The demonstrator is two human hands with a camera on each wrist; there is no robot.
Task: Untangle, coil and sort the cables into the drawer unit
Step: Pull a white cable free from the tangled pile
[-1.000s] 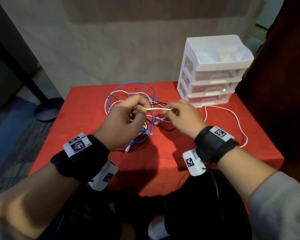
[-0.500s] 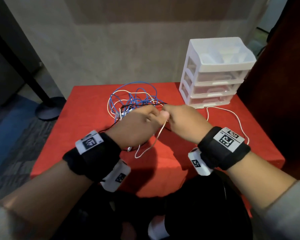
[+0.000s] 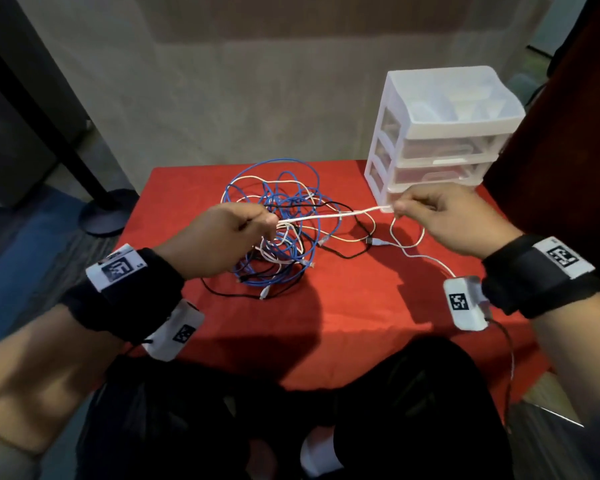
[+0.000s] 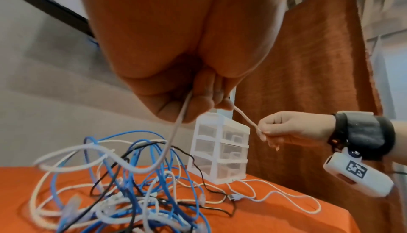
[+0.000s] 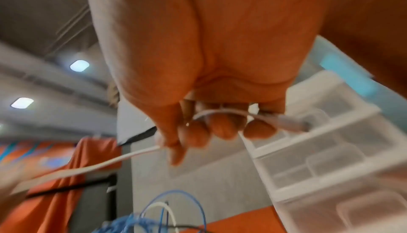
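Observation:
A tangle of blue, white and black cables point(image 3: 278, 233) lies on the red table point(image 3: 361, 313). A white cable point(image 3: 333, 215) is stretched taut above the pile between both hands. My left hand point(image 3: 222, 237) grips it at the left; in the left wrist view the white cable point(image 4: 178, 125) runs out from under the curled fingers point(image 4: 198, 104) into the tangle point(image 4: 123, 193). My right hand point(image 3: 440, 216) pinches its other end in front of the white drawer unit point(image 3: 440, 129). In the right wrist view the cable's plug end point(image 5: 286, 120) lies across the curled fingers point(image 5: 222, 129).
The drawer unit point(image 4: 220, 153) stands at the table's back right corner, its three drawers closed. A loose white cable point(image 3: 409, 251) and a black one point(image 3: 347, 251) trail over the cloth right of the pile. A dark stand base point(image 3: 104, 216) sits on the floor at the left.
My hands, close together half a second ago, have drawn apart. The right hand moved right toward the drawer unit, pulling the white cable taut out of the tangle.

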